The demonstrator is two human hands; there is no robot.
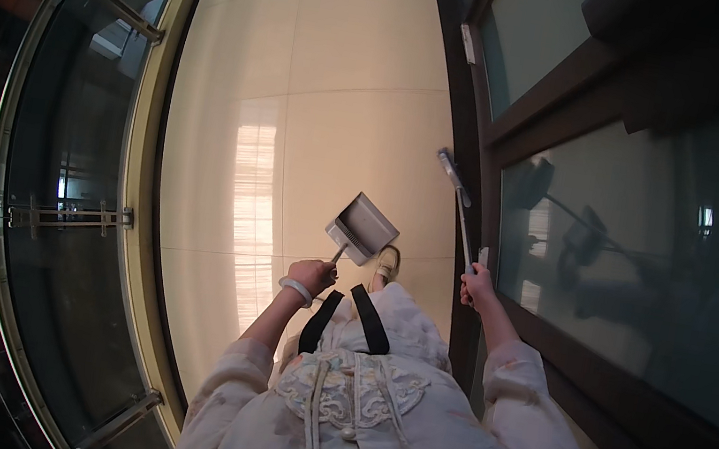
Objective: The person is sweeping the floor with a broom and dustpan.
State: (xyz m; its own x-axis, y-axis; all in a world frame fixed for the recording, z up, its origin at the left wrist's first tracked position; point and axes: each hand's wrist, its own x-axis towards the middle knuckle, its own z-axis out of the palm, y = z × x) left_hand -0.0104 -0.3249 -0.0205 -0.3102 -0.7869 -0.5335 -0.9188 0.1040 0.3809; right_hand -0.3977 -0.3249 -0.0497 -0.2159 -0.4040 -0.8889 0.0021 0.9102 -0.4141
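Observation:
My left hand (313, 275), with a pale bangle on its wrist, is closed around the handle of a grey dustpan (362, 229). The pan is held out ahead of me, beside my shoe (387, 262). Off to the right, my right hand (477, 288) grips the thin handle of a broom (466, 223). Its narrow head (453, 175) points away from me, by the dark strip along the right wall. Whether the broom head or the pan touches the floor, I cannot tell.
Glossy beige floor tiles (369, 55) stretch ahead as a narrow walkway. A glass railing with a metal handrail (8, 118) runs along the left. Dark-framed glass panels (623, 240) stand close on the right and reflect the broom.

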